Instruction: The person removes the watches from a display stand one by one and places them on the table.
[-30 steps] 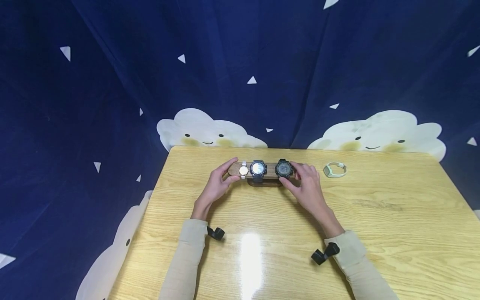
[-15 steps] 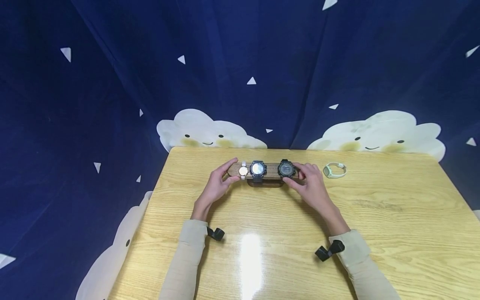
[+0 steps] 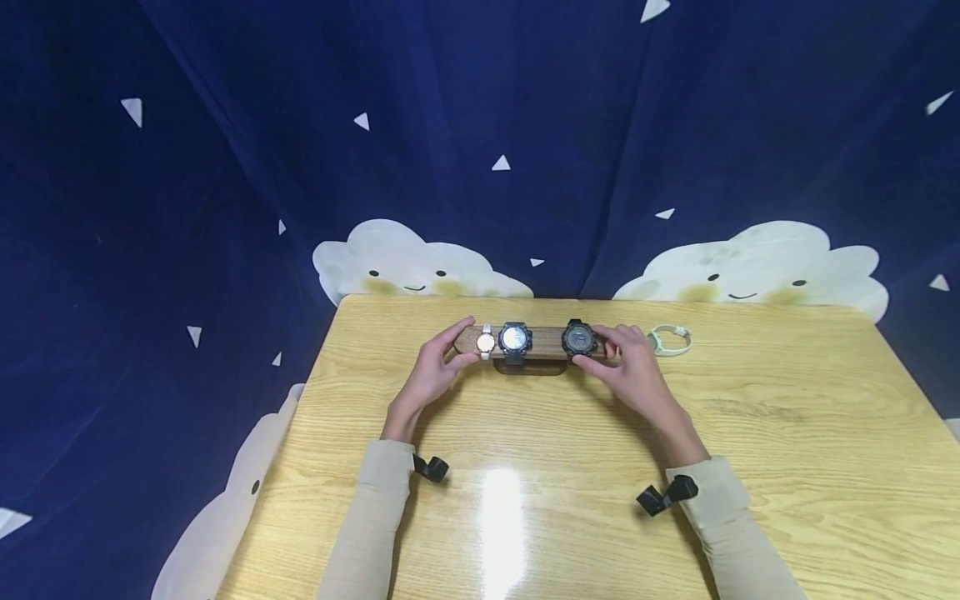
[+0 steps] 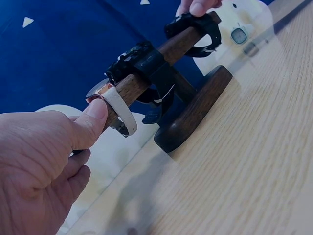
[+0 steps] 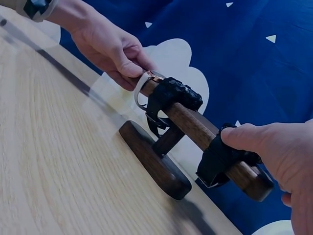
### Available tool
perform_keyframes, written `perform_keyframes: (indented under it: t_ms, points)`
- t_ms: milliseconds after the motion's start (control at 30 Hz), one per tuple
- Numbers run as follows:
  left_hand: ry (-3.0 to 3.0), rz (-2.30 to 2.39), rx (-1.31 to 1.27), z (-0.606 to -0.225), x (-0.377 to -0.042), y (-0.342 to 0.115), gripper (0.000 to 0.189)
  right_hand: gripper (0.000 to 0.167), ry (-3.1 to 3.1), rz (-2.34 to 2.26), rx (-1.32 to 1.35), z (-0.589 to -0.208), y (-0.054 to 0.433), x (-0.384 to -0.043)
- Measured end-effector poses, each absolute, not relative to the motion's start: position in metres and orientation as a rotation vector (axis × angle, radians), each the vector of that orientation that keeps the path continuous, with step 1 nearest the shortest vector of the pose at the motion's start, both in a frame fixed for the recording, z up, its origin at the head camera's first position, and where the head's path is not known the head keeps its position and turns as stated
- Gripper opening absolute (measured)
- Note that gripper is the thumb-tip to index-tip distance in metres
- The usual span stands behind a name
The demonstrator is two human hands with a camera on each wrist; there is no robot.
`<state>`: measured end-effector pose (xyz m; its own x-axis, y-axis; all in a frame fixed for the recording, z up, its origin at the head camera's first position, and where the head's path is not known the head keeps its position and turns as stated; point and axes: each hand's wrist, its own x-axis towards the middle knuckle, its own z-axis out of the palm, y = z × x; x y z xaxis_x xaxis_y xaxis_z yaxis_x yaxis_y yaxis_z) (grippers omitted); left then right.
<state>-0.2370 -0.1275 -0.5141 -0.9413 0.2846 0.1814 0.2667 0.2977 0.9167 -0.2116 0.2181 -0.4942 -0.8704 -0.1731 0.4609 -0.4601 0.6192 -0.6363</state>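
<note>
A dark wooden watch stand (image 3: 547, 342) has a horizontal bar raised on a post above an oval base (image 5: 156, 164). My left hand (image 3: 431, 367) grips the bar's left end, thumb beside a small white-strapped watch (image 4: 121, 110). A chunky black watch (image 3: 514, 337) hangs round the bar near its middle. Toward the right end, my right hand (image 3: 637, 375) pinches another black watch (image 3: 580, 339), whose closed strap loops round the bar. In the right wrist view, the thumb lies on that watch and the bar's tip (image 5: 257, 186) sticks out beyond it.
A pale green watch (image 3: 673, 340) lies on the wooden table (image 3: 787, 417), just right of my right hand. Behind the table's far edge hangs a dark blue curtain (image 3: 420, 150) with white clouds and triangles.
My right hand and the black watch it pinches have slid right along the bar, toward its end. The left hand, the stand and the other watches stay in place.
</note>
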Motion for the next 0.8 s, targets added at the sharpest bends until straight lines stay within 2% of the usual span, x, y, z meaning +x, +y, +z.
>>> perform_keyframes:
  t_ms: [800]
  points:
    - [2.516, 1.782, 0.579, -0.515, -0.237, -0.128, 0.064, 0.046, -2.458, 1.02, 0.565, -0.488, 0.243, -0.217]
